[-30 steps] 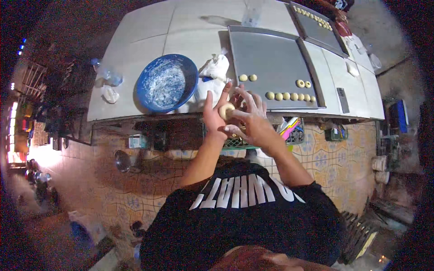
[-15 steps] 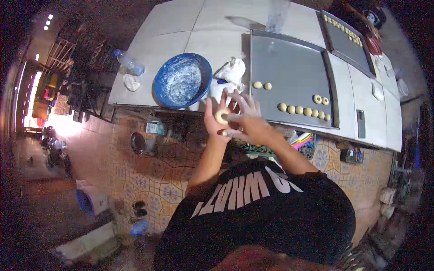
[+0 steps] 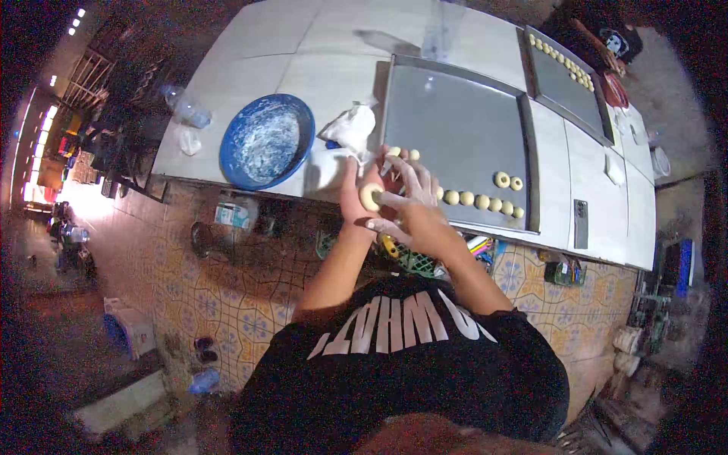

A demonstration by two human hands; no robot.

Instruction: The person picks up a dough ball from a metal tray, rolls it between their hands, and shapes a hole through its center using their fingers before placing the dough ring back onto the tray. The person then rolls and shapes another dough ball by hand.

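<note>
A pale dough ring (image 3: 371,197) rests in the palm of my left hand (image 3: 353,202), whose fingers point upward around it. My right hand (image 3: 418,212), whitened with flour, has a finger pressed into the dough's middle. The other fingers of that hand are spread. Beyond and right of my hands lies a large metal tray (image 3: 455,114). A row of dough balls (image 3: 467,199) lines its near edge, with two dough rings (image 3: 502,180) just behind the row. Partly behind my fingers, two more dough pieces (image 3: 414,155) sit at the tray's left.
Left of my hands stands a blue basin (image 3: 235,165) dusted with flour, beside a white plastic bag (image 3: 353,127). A second tray (image 3: 552,85) of dough lies at the far right, near another person (image 3: 595,42). A dark phone-like object (image 3: 581,224) lies on the white table (image 3: 250,72).
My view has shifted, so the table and trays sit further left in it. My hands keep nearly the same pose around the dough ring, with the right finger still pressed into it.
</note>
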